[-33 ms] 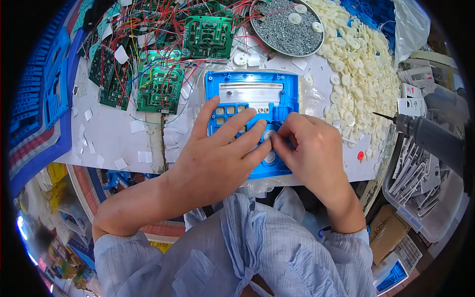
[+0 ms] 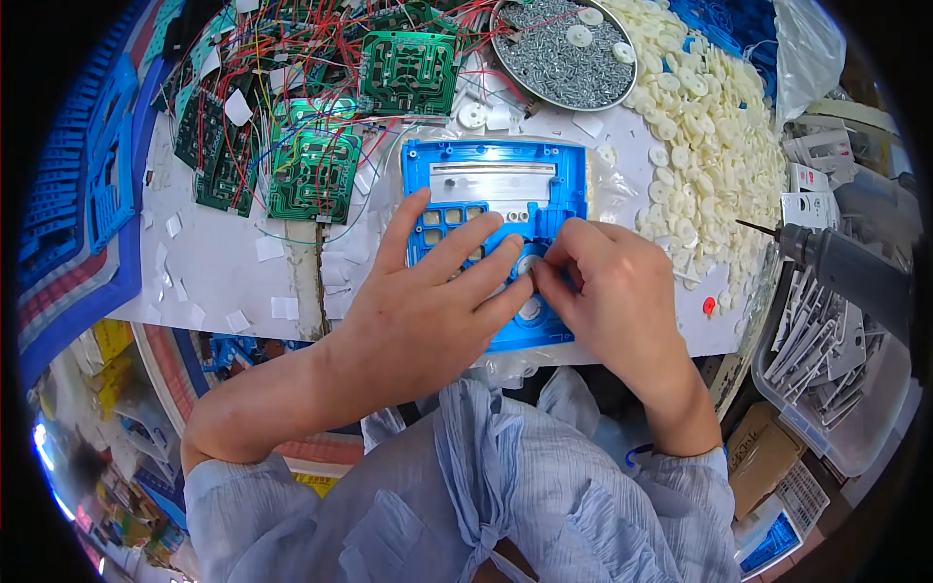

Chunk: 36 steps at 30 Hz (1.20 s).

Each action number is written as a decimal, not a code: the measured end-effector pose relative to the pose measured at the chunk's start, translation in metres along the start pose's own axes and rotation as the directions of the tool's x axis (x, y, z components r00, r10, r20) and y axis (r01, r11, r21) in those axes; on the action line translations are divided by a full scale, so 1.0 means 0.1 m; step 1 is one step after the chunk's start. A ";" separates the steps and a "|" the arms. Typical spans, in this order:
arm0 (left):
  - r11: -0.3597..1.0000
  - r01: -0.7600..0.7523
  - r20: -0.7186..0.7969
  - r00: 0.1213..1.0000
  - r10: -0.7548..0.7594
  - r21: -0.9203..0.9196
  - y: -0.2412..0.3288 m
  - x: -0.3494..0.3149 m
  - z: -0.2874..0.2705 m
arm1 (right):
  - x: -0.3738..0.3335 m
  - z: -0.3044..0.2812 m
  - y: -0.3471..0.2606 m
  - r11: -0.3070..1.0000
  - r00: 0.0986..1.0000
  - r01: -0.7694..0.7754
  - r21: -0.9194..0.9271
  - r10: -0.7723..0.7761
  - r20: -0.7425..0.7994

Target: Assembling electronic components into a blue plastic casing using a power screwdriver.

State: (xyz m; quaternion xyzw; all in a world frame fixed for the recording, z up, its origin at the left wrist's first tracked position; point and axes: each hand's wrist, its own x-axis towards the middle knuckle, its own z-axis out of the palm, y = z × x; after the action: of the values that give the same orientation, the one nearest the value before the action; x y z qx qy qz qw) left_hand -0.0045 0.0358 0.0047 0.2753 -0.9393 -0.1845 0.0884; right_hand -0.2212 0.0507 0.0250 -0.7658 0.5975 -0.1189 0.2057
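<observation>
the left hand (image 2: 428, 311) lies flat, palm down, on a bright blue rectangular plastic housing (image 2: 496, 185) with a grid of square key holes and a long silver strip near its far edge. its fingers (image 2: 457, 248) are spread apart and pressed over the key grid, clamped on nothing, with the index tip reaching the right hand. the right hand (image 2: 612, 296) sits just beside them on the housing's near right part, its thumb and fingertips (image 2: 544, 277) pinched together on a small round white plastic disc (image 2: 528, 264) set in the blue plastic. a second round white piece (image 2: 530, 309) shows just below that pinch, under the edge of the left fingers.

the housing rests on a white worktop (image 2: 224, 272) directly beyond the person's pale blue shirt. past the left fingertips and to their left lie green printed circuit boards (image 2: 313, 175) tangled with red and white wires. beyond the right fingertips stands a round metal tray of small silver screws (image 2: 559, 58), and to the right of them a broad heap of cream-white plastic wheels (image 2: 709, 136) covers the worktop. further right of the right hand, a grey electric screwdriver (image 2: 846, 267) points its thin bit toward the heap, above a clear bin of grey plastic parts (image 2: 826, 360).
</observation>
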 end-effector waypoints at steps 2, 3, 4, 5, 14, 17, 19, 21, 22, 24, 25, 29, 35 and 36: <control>1.000 0.009 -0.004 1.000 -0.009 0.002 0.00 -0.01 0.01 | 0.07 -0.03 0.04 0.998 0.997 0.063 -0.011 -0.062 0.035; 1.000 0.014 -0.006 1.000 -0.014 0.003 0.00 -0.02 0.01 | 0.10 -0.03 0.06 0.996 0.995 0.091 -0.017 -0.090 0.044; 1.000 0.014 -0.005 1.000 -0.014 0.007 0.00 -0.02 0.01 | 0.12 -0.04 0.07 0.993 0.992 0.115 -0.026 -0.114 0.053; 1.000 0.015 -0.004 1.000 -0.015 0.012 0.00 -0.01 0.01 | 0.13 -0.05 0.07 0.994 0.992 0.111 -0.021 -0.110 0.059; 0.999 0.024 0.023 0.999 -0.025 0.030 0.02 -0.01 0.02 | 0.26 -0.05 0.13 0.972 0.958 0.236 -0.010 -0.231 0.167; 0.999 0.020 0.025 0.999 -0.021 0.042 0.02 0.01 0.01 | 0.29 -0.10 0.18 0.952 0.936 0.305 -0.008 -0.299 0.184; 0.999 0.019 0.026 0.999 -0.020 0.038 0.02 0.01 0.01 | 0.24 -0.11 0.23 0.938 0.932 0.344 0.031 -0.346 0.112; 0.999 0.024 0.024 0.999 -0.024 0.025 0.02 -0.01 0.00 | 0.07 -0.13 0.29 0.925 0.925 0.377 0.045 -0.379 0.031; 0.999 0.024 0.017 1.000 -0.025 0.028 0.02 0.00 0.01 | -0.04 -0.13 0.30 0.920 0.921 0.389 0.049 -0.389 -0.011; 0.999 0.023 0.014 1.000 -0.023 0.033 0.02 0.01 0.03 | -0.21 -0.06 0.26 0.931 0.932 0.361 0.050 -0.359 -0.049; 0.999 0.023 0.018 1.000 -0.023 0.035 0.02 0.01 0.02 | -0.28 -0.03 0.24 0.938 0.938 0.344 0.047 -0.340 -0.072; 0.999 0.011 0.032 0.999 -0.012 0.051 0.02 0.02 -0.01 | -0.37 0.02 0.15 0.968 0.968 0.250 -0.031 -0.250 -0.003; 0.998 -0.014 0.051 0.999 0.011 0.055 -0.01 0.03 -0.04 | -0.36 -0.05 -0.01 0.966 0.974 0.225 -0.130 -0.219 0.060; 0.998 -0.016 0.056 0.998 0.013 0.056 -0.01 0.04 -0.05 | -0.36 -0.04 -0.03 0.966 0.975 0.219 -0.137 -0.212 0.065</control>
State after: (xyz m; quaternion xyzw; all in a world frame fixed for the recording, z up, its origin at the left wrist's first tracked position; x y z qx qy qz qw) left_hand -0.0060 0.0311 0.0090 0.2656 -0.9482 -0.1651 0.0557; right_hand -0.2296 0.0854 0.0324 -0.8418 0.5124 -0.0784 0.1510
